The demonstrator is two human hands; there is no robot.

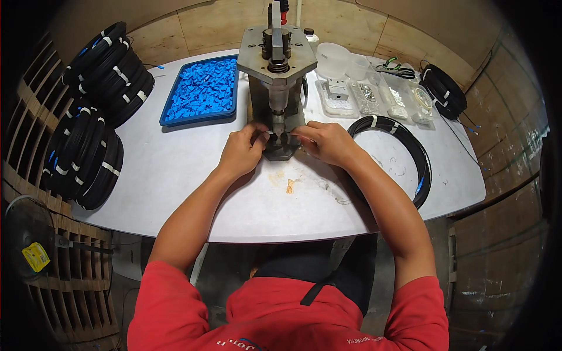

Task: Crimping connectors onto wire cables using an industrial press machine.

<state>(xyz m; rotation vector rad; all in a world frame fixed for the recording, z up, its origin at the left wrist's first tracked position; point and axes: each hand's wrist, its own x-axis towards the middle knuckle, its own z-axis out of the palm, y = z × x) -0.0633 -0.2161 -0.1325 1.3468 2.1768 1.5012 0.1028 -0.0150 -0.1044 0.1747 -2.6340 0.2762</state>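
Both hands, left hand and right hand, pinch a small dark cable end under the grey metal press (not pressed yet, I think). Many black coiled cable bundles wait farther left.

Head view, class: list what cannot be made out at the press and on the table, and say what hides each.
- Head view: the part at the base of the metal press is covered by the left hand and right hand.
- Head view: the contents of the clear trays are too small to tell.
- Head view: the single pieces in the blue tray blur together.
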